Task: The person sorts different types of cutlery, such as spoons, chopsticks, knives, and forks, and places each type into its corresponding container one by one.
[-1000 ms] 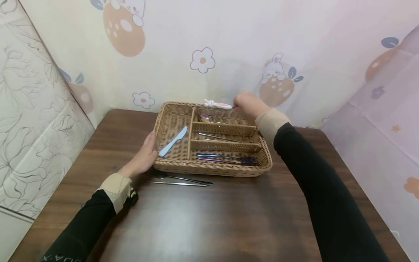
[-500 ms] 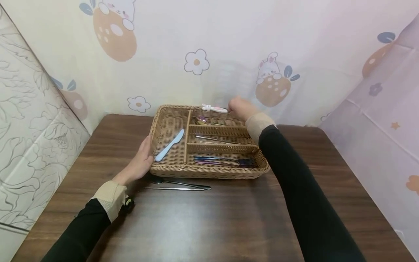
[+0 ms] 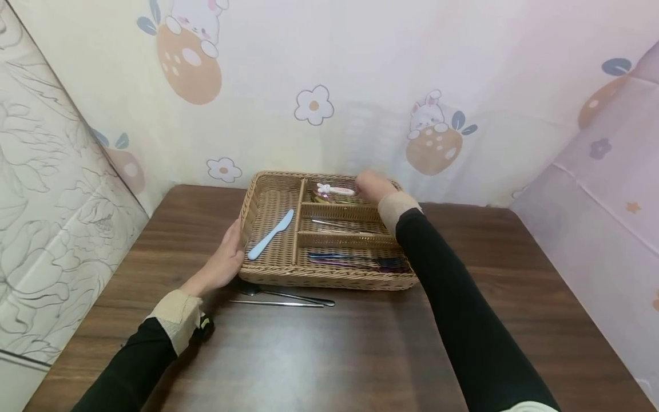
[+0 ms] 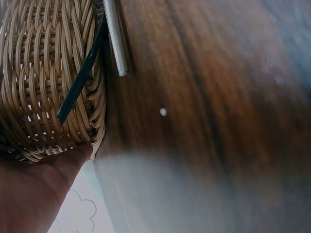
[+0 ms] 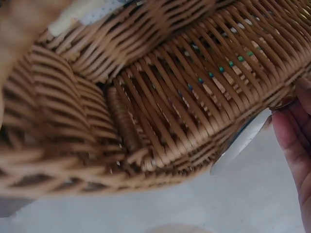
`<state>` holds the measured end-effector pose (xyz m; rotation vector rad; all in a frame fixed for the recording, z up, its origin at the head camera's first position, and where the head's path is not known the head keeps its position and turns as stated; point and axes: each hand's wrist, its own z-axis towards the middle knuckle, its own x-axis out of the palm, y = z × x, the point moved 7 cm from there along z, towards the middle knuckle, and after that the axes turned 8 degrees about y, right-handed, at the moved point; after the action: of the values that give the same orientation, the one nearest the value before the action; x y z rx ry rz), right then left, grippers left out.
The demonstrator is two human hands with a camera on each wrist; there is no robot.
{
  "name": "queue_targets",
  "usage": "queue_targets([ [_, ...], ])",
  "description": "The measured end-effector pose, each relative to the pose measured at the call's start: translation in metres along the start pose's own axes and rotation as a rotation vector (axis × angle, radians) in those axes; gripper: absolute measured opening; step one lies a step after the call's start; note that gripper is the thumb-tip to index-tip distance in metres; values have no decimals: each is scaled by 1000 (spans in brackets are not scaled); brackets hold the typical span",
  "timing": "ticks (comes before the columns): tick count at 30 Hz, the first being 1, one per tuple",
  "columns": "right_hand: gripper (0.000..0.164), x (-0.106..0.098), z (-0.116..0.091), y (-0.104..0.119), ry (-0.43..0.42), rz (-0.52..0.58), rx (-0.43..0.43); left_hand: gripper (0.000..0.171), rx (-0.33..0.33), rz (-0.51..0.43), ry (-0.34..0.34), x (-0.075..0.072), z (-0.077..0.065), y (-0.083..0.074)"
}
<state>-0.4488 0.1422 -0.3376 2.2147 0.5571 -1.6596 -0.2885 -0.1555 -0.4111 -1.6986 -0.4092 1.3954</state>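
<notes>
In the head view my right hand point(image 3: 373, 186) is over the back compartment of a wicker cutlery basket point(image 3: 329, 278). It pinches a utensil with a white and pink rabbit handle point(image 3: 337, 190), which points left. The utensil's other end is hidden by the hand in that view. The right wrist view shows a pale metal part point(image 5: 240, 143) sticking out from between thumb and fingers, beside the wicker. My left hand point(image 3: 225, 257) rests along the basket's left side with its fingers extended. In the left wrist view its thumb lies on the woven wall point(image 4: 43, 73).
A light blue knife point(image 3: 272, 234) lies in the left compartment. Gold and purple spoons point(image 3: 322, 198), thin silver cutlery point(image 3: 332, 225) and blue-purple forks point(image 3: 355, 261) fill the others. A dark spoon point(image 3: 250, 290) and a thin silver utensil point(image 3: 280, 304) lie before the basket. A patterned curtain point(image 3: 360, 131) hangs behind.
My right hand has lowered the rabbit-handled utensil from above the back rim into the back compartment, moving slightly left. The left hand has stayed at the basket's side. The view has shifted slightly.
</notes>
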Motion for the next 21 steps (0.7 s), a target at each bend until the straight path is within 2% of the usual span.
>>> queue_targets([
  [2, 44, 6, 3, -1, 19, -1, 13, 76, 0, -2, 2, 1, 0, 0],
  [5, 49, 14, 9, -7, 25, 1, -1, 75, 8, 4, -5, 1, 0, -1],
  [11, 51, 20, 12, -8, 25, -36, -76, 76, 22, -10, -10, 3, 2, -1],
  [21, 45, 21, 17, -3, 56, -60, -79, 75, 11, -4, -14, 1, 2, 3],
])
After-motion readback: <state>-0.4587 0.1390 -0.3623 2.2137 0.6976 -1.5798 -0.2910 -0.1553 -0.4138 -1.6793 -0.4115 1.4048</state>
